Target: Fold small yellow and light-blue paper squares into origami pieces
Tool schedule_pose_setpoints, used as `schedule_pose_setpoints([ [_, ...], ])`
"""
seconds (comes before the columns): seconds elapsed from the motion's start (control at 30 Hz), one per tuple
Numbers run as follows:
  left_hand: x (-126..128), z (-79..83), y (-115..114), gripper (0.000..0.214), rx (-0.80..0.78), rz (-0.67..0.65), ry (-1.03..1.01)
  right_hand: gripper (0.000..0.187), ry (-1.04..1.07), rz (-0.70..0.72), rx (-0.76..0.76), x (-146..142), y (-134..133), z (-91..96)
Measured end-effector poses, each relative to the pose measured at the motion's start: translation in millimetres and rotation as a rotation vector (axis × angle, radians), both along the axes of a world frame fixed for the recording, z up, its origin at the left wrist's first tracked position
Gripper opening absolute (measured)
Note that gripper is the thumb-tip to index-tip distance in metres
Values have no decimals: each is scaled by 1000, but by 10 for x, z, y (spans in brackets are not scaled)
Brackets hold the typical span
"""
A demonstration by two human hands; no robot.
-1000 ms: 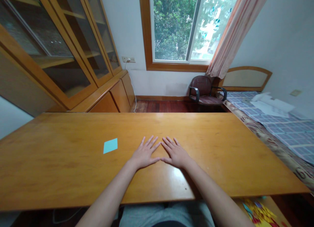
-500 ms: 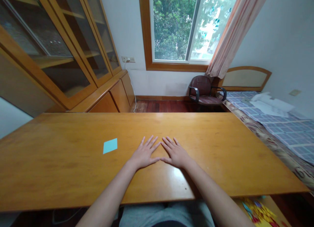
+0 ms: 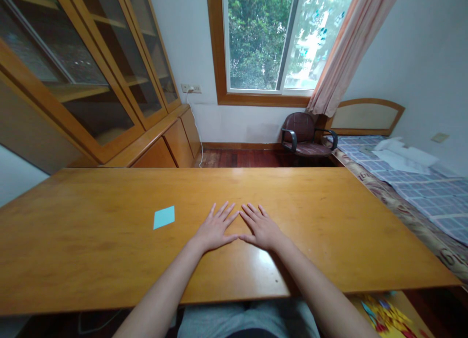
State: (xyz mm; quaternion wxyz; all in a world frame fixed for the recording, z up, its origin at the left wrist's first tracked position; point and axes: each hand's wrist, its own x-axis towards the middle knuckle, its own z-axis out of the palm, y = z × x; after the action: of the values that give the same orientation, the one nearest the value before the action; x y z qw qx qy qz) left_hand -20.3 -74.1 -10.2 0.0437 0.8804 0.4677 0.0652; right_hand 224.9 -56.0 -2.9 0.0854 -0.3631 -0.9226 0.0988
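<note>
My left hand [image 3: 215, 230] lies flat on the wooden table [image 3: 109, 265], palm down with fingers spread. Beside it, my right hand [image 3: 262, 229] rests the same way. The two thumbs and index fingertips meet or nearly meet, framing a small patch of tabletop. Neither hand holds anything. To the left of my left hand, a light blue square of paper [image 3: 164, 217] lies flat on the table, apart from the fingers.
A glass-doored cabinet [image 3: 109, 74] stands at the left. Beyond the table are a maroon armchair [image 3: 302, 133] and a window. A bed [image 3: 420, 182] with a checked sheet lines the right side. Colourful items [image 3: 389, 316] sit below the table's front right edge.
</note>
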Motion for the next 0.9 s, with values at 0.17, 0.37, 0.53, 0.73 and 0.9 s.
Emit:
schedule_pose_setpoints([
  [0.17, -6, -8, -1, 78, 18, 0, -4, 82, 6, 1, 0, -1, 4, -15],
  [0.37, -7, -3, -5, 78, 33, -3, 1, 82, 10, 1, 12, 1, 1, -25],
  [0.53, -9, -6, -1, 78, 26, 3, 10, 82, 13, 3, 9, -3, 0, -24],
  [0.73, -15, -5, -1, 77, 24, -3, 9, 82, 13, -1, 16, 1, 5, -41],
  [0.9, -3, 10, -8, 78, 25, 2, 15, 82, 15, -3, 21, 1, 2, -44],
])
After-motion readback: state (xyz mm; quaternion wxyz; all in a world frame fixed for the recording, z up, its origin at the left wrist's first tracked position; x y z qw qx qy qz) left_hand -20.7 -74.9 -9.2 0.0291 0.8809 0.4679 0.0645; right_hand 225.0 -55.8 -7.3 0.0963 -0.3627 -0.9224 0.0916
